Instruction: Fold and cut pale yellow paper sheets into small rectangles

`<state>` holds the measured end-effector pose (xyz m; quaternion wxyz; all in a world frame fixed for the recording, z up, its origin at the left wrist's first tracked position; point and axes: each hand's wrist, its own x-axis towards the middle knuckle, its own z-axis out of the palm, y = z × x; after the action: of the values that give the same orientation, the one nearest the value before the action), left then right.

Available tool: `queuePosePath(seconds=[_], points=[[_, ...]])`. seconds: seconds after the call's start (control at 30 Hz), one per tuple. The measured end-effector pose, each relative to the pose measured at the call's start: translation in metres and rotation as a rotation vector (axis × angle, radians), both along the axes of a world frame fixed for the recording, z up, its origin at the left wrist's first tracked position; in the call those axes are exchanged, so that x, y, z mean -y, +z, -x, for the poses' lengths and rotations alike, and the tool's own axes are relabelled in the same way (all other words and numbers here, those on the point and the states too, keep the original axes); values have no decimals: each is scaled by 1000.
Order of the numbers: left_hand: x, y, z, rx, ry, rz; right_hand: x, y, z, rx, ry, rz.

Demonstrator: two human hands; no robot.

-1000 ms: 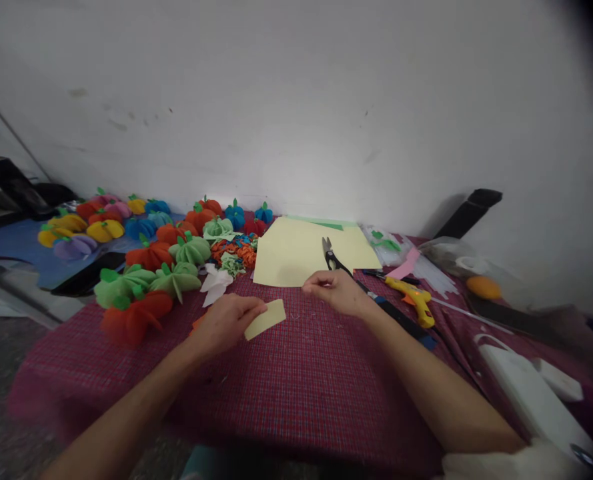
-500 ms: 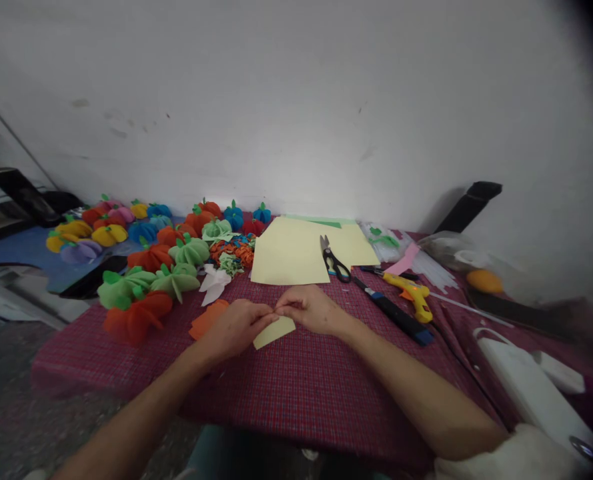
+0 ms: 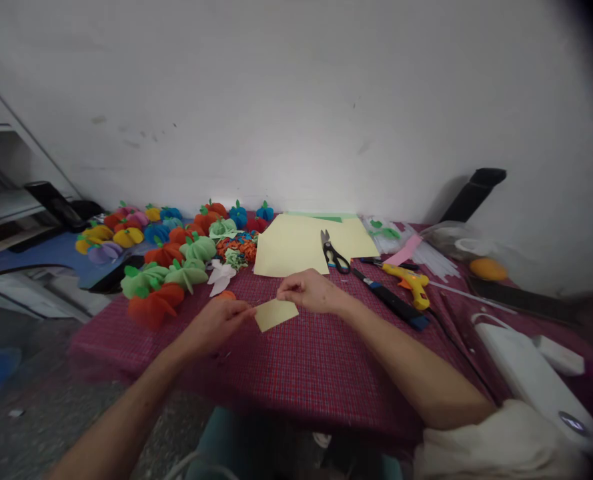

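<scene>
A small pale yellow paper piece (image 3: pixel 276 315) is held above the red checked tablecloth (image 3: pixel 296 380). My left hand (image 3: pixel 222 321) is closed, pinching the paper's left end. Closed too, my right hand (image 3: pixel 309 292) pinches its upper right edge. An orange paper piece (image 3: pixel 225 295) lies just behind my left hand, partly covered by it. Large pale yellow sheets (image 3: pixel 286 247) lie beyond my hands, with black-handled scissors (image 3: pixel 335 255) on their right part.
Colourful paper pumpkins (image 3: pixel 161 257) and paper scraps (image 3: pixel 236 248) cover the left side. On the right are a yellow glue gun (image 3: pixel 411 283), a dark blue-ended tool (image 3: pixel 391 300), white sticks (image 3: pixel 436 257) and a white device (image 3: pixel 526 373).
My hands have moved apart, my left hand shifting to the left, and more of the small yellow paper shows between them. The camera view has shifted slightly.
</scene>
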<state>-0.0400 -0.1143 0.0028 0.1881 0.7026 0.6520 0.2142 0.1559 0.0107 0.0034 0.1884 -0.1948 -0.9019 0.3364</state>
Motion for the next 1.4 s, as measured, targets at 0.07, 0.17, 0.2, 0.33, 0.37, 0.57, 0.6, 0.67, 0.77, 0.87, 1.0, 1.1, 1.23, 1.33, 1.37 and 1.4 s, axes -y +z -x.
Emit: queuePosePath(seconds=[0.07, 0.17, 0.2, 0.33, 0.37, 0.57, 0.6, 0.67, 0.77, 0.87, 1.0, 1.1, 1.23, 1.33, 1.37, 1.4], points=[[5, 6, 3, -1, 38, -39, 1, 6, -1, -18, -13, -19], [7, 15, -6, 44, 14, -96, 7, 17, 0, -18, -17, -57], [6, 17, -12, 46, -16, -96, 10, 20, 1, -12, -10, -70], [2, 18, -31, -21, -77, -73, 24, 27, 4, 13, 21, -97], [2, 16, -34, -26, -83, -79, 27, 28, 3, 18, 22, -88], [10, 7, -31, 16, -127, -124, 25, 24, -20, 21, -53, 0], [11, 6, -29, 9, -117, -125, 23, 24, -26, 15, -94, -3], [12, 5, -26, 5, -108, -125, 24, 25, -33, 18, -132, 10], [10, 5, -26, 3, -144, -143, 33, 26, -31, -11, -102, 43], [5, 4, -29, -25, -172, -185, 44, 22, -17, -20, -49, 71], [2, 3, -28, -34, -184, -206, 48, 14, -3, 17, -83, 49], [3, 3, -26, -28, -209, -179, 46, 11, 0, 26, -75, 47], [5, 2, -26, -20, -228, -122, 46, 7, 1, 46, -75, 40], [7, -3, -26, 28, -231, -90, 47, 3, 3, 78, -54, 63], [8, -6, -25, 50, -230, -85, 46, 2, 2, 89, -43, 80], [10, -8, -24, 70, -228, -82, 44, 2, 2, 98, -33, 98]])
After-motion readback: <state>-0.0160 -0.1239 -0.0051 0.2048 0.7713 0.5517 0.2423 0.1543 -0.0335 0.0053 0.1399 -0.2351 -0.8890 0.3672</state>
